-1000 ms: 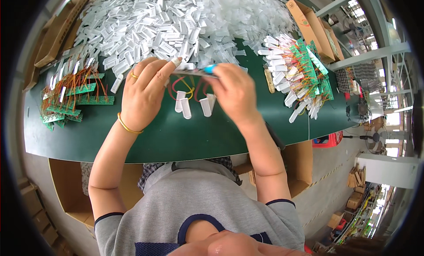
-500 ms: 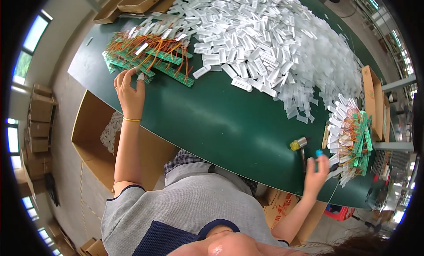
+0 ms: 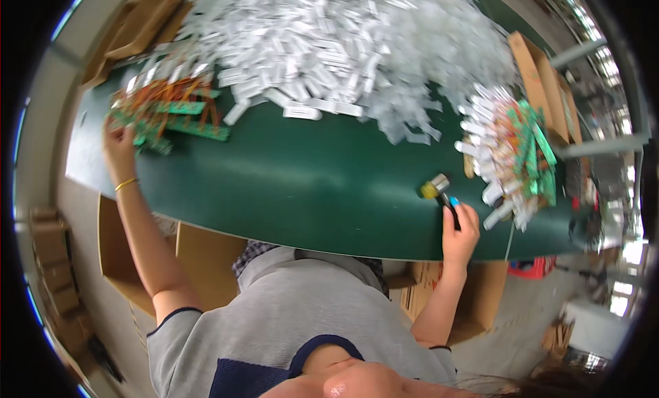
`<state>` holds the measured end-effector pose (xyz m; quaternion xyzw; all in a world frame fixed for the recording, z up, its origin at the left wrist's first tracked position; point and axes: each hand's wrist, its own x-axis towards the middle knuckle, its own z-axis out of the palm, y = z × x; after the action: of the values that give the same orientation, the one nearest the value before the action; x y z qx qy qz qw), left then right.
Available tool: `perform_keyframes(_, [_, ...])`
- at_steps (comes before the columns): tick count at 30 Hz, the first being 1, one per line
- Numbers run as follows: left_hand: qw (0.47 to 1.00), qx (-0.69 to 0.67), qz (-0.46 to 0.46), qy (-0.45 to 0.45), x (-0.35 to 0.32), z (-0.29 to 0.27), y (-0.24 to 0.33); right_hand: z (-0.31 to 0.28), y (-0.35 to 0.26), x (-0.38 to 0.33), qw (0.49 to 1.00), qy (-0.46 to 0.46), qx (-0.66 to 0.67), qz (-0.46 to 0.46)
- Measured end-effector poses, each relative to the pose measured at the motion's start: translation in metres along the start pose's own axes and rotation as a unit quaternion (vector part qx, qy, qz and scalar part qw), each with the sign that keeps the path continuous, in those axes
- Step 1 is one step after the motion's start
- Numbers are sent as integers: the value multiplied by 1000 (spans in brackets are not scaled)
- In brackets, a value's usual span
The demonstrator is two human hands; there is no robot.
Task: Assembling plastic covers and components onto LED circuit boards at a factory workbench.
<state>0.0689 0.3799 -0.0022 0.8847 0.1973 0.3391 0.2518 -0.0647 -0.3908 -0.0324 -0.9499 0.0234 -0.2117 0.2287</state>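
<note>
At the table's left end, my left hand (image 3: 119, 145) has its fingers closed on the edge of a green circuit board strip (image 3: 147, 133), though motion blurs the fingertips. This strip belongs to a pile with orange wires (image 3: 171, 90) and white pieces attached. My right hand (image 3: 461, 234) is wrapped round the black handle of a small hammer (image 3: 440, 182), whose head is silver with a yellow face. A blue covering (image 3: 454, 201) sits on one of that hand's fingertips. The hammer head lies at or just above the green tabletop (image 3: 309, 192); I cannot tell which.
A wide heap of white plastic casings (image 3: 295, 48) and translucent pieces (image 3: 439, 48) spreads along the far side. Right of the hammer lies another bundle of wired green boards (image 3: 532, 147) with white casings. Cardboard trays (image 3: 539, 89) edge the table; an open carton (image 3: 206, 260) stands below.
My right hand has reached the hammer and closed on its handle. The left hand stays at the boards, its fingers now at the pile's left edge. The whole view has shifted.
</note>
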Motion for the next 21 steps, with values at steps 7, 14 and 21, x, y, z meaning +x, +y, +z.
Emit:
perform_keyframes(7, [985,96,134,46,42,-31,94,0,26,53,997,44,-28,51])
perform_keyframes(14, [980,-30,185,66,44,-48,195,10,35,106,977,7,-211,-28])
perform_keyframes(21, [912,-308,39,-268,-45,-23,255,-9,-22,93,985,-88,-1,147])
